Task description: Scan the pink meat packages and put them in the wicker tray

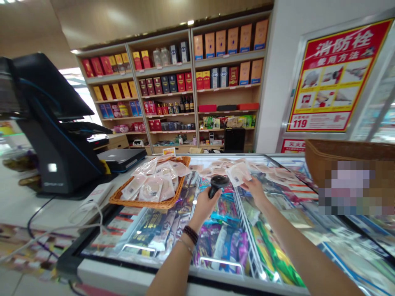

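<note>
A black handheld barcode scanner [218, 181] is gripped in my left hand [206, 207], its head turned toward a small clear packet [238, 174] with a printed label. My right hand [253, 190] pinches that packet by its lower right edge, above the glass top of a chest freezer. More packets of the same kind [277, 174] lie spread on the glass behind and to the right. Left of my hands, a wicker basket [119, 201] holds several similar packets in a heap.
Under the freezer's glass are wrapped ice creams [160, 226] in wire baskets. A black checkout terminal [61, 135] and a flat black device [125, 158] stand on the left counter, with a white cable [46, 233] trailing. At right is a brown container [321, 152]. Shelves of boxes [166, 84] line the back.
</note>
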Action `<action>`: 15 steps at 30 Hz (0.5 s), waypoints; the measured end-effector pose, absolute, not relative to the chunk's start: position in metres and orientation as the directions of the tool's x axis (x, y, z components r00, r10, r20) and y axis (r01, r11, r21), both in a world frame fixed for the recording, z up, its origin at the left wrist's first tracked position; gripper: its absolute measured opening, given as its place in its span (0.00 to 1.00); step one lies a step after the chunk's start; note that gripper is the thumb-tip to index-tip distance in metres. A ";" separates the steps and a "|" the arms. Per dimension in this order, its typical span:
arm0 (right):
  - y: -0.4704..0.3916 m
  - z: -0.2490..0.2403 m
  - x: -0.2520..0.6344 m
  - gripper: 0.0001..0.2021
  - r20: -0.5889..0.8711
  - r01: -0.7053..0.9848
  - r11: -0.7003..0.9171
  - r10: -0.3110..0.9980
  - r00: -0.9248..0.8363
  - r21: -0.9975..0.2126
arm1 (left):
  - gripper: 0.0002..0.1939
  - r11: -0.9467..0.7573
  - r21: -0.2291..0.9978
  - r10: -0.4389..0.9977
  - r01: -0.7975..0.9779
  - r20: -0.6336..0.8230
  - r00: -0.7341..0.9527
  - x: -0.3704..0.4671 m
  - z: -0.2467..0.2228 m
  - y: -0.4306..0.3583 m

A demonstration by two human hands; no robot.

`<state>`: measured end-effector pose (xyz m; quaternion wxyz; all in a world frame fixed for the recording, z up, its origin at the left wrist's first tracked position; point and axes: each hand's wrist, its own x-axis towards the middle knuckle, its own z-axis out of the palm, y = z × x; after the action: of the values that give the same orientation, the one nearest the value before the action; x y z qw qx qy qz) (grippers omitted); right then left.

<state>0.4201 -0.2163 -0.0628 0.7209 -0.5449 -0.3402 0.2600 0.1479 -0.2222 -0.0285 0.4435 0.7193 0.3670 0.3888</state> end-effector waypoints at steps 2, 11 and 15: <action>-0.219 -0.061 0.412 0.17 0.139 -0.146 0.301 0.749 0.648 -0.942 | 0.28 -0.330 0.930 0.872 0.162 0.234 0.430 0.148 -0.027 -0.223; -0.224 -0.058 0.398 0.22 0.068 -0.270 0.318 0.751 0.656 -0.909 | 0.30 -0.321 0.942 0.842 0.098 0.237 0.485 0.147 -0.023 -0.227; -0.224 -0.058 0.399 0.22 0.090 -0.266 0.339 0.752 0.653 -0.902 | 0.30 -0.331 0.939 0.836 0.096 0.244 0.491 0.148 -0.025 -0.227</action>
<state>0.3989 -0.2240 -0.0579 0.7769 -0.4722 -0.2571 0.3277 0.1477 -0.2271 -0.0249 0.4792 0.7184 0.3242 0.3863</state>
